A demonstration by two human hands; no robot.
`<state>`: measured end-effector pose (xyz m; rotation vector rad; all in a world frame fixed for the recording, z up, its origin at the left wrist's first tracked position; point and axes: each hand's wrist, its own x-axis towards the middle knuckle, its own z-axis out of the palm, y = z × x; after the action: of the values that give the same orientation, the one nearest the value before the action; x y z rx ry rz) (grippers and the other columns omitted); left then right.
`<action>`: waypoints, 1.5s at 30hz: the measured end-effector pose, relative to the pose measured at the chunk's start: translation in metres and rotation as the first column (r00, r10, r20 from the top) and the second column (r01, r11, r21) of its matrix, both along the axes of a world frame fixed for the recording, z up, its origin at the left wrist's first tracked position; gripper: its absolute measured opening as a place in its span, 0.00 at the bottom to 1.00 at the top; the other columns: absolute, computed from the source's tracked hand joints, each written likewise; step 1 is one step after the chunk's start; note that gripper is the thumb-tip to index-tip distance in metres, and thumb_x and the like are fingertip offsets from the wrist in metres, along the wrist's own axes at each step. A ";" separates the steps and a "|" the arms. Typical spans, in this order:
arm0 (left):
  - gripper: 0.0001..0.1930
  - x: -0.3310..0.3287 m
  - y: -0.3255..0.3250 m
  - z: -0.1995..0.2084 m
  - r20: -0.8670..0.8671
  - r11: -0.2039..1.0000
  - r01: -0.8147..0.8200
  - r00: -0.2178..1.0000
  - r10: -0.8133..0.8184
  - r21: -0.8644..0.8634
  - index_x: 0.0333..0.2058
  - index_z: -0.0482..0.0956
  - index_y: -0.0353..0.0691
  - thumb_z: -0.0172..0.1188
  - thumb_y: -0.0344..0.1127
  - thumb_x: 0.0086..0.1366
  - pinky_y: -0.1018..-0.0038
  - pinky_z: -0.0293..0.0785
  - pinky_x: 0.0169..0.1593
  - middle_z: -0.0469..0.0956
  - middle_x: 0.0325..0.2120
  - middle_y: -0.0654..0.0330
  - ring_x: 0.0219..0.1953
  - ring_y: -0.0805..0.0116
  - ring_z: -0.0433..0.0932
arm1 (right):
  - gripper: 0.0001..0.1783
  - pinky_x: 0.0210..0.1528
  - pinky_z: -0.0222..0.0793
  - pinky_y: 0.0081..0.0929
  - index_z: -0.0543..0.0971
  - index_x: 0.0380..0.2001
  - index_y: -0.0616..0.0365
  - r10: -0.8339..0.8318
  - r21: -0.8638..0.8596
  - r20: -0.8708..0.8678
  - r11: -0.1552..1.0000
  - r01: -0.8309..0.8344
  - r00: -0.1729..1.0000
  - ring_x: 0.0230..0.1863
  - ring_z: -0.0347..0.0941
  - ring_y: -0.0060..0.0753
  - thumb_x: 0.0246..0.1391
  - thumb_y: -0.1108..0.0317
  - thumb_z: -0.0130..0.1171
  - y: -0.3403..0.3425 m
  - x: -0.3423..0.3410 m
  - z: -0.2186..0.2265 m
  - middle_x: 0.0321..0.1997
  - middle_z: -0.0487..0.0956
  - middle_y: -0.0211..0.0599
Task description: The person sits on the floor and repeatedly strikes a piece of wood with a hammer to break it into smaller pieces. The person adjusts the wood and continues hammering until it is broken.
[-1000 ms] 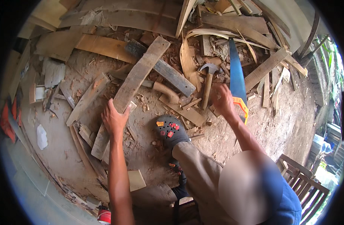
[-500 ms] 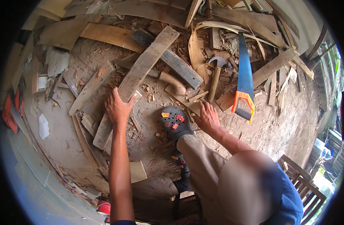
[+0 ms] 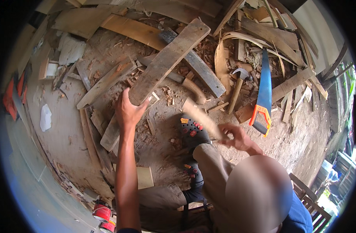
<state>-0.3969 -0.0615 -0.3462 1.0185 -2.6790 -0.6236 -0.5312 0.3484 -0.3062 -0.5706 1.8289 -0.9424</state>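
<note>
My left hand (image 3: 128, 110) is closed around the near end of a long weathered plank (image 3: 172, 60), thumb on one side and fingers on the other. The plank slants away to the right, its far part crossing over a darker, narrower board (image 3: 204, 72). Above my shoe, my right hand (image 3: 238, 138) grips one end of a flat wood strip (image 3: 203, 118), smeared by motion. Between the two lies a tool with a curved wooden handle (image 3: 194, 90), its blade partly hidden under the plank. A claw hammer (image 3: 236, 91) and a blue handsaw (image 3: 265, 83) with an orange handle rest farther right.
Wood offcuts and shavings cover much of the ground, with boards (image 3: 133, 31) piled at the far side. My black clog (image 3: 196, 134) stands near the right hand. Red cans (image 3: 102, 211) sit at lower left, a slatted wooden chair (image 3: 311, 200) at lower right.
My right hand has taken hold of the wood strip and lifted it off the ground, drawing it nearer to me. My left hand keeps its grip on the plank. The whole view has shifted slightly.
</note>
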 end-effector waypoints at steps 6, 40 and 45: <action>0.40 0.002 0.003 -0.004 0.005 0.999 0.024 1.000 -0.024 -0.042 0.53 0.75 0.35 0.77 0.55 0.47 0.54 0.73 0.54 0.80 0.48 0.45 0.49 0.45 0.79 | 0.34 0.57 0.71 0.43 0.76 0.56 0.63 -0.131 0.011 -0.715 0.980 0.199 0.687 0.54 0.73 0.53 0.46 0.61 0.75 -0.069 -0.074 -0.049 0.53 0.74 0.52; 0.42 -0.013 0.021 -0.017 0.272 0.983 0.132 0.958 -0.093 -0.131 0.57 0.70 0.37 0.73 0.59 0.50 0.51 0.70 0.56 0.78 0.51 0.47 0.54 0.47 0.76 | 0.19 0.61 0.65 0.39 0.80 0.48 0.56 0.135 0.157 -0.812 0.988 -0.011 0.568 0.57 0.69 0.47 0.50 0.77 0.60 -0.029 -0.018 -0.099 0.49 0.76 0.42; 0.42 -0.004 0.003 -0.014 0.167 0.996 0.085 0.982 -0.084 0.004 0.55 0.73 0.33 0.75 0.56 0.48 0.53 0.72 0.56 0.79 0.49 0.45 0.52 0.46 0.77 | 0.13 0.49 0.75 0.41 0.83 0.46 0.56 -0.089 -0.088 -0.706 0.995 0.038 0.702 0.45 0.78 0.49 0.55 0.72 0.64 -0.063 -0.030 -0.041 0.45 0.79 0.44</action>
<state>-0.4008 -0.0585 -0.3604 1.0021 -2.8809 -0.5723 -0.5609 0.2851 -0.3469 -1.0279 2.5270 -0.8924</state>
